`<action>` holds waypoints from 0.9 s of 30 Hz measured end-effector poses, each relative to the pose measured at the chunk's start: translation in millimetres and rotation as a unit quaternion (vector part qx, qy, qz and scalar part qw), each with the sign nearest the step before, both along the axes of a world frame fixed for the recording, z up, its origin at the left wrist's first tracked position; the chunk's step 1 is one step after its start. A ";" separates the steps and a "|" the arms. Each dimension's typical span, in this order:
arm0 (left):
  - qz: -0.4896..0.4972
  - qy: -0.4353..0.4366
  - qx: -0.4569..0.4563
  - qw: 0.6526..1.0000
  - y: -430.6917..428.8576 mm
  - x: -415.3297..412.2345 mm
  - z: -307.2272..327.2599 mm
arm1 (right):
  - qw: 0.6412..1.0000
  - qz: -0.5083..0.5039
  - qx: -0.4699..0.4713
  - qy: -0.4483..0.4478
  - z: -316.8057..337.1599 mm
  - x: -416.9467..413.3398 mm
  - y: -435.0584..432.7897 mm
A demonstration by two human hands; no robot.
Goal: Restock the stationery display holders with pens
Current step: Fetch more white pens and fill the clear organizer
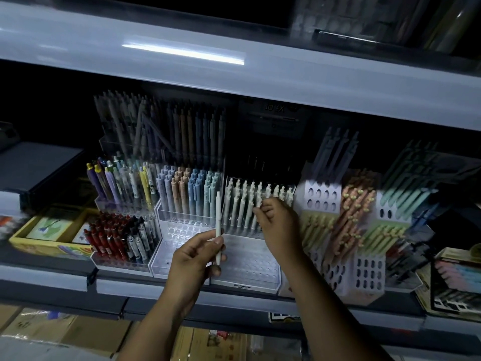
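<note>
The left hand (195, 254) gripped one white pen (218, 225) upright, fingers closed around its lower half. Just right of it, the right hand (277, 225) pinched a cream pen (259, 201) standing in the clear holder (247, 259).

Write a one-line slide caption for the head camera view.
Left hand holds a white pen upright while the right hand reaches the white pens in a clear holder.

A pale white pen (218, 225) against rows of cream pens (256, 198). Nearby stand pastel lilac, peach and blue pens (187, 191), red pens (109, 235), orange pens (356, 204), mint-green pens (406, 194), and a yellow box (49, 246).
</note>
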State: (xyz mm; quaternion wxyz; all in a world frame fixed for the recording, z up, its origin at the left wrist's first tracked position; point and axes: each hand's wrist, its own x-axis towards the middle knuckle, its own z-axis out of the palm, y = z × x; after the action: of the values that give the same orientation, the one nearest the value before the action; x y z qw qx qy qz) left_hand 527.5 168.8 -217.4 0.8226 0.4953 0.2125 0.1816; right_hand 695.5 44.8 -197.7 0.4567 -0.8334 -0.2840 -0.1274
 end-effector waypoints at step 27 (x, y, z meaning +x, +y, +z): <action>-0.040 0.010 -0.005 0.999 -11.3 10.8 5.3 | 0.994 -0.013 -0.082 0.076 0.1 5.1 -2.6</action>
State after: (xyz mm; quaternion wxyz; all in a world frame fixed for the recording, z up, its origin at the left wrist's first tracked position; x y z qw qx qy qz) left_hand 538.3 157.5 -212.1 0.8294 0.5012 0.2014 0.1426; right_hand 700.6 42.3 -197.6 0.4054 -0.8790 -0.2468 -0.0461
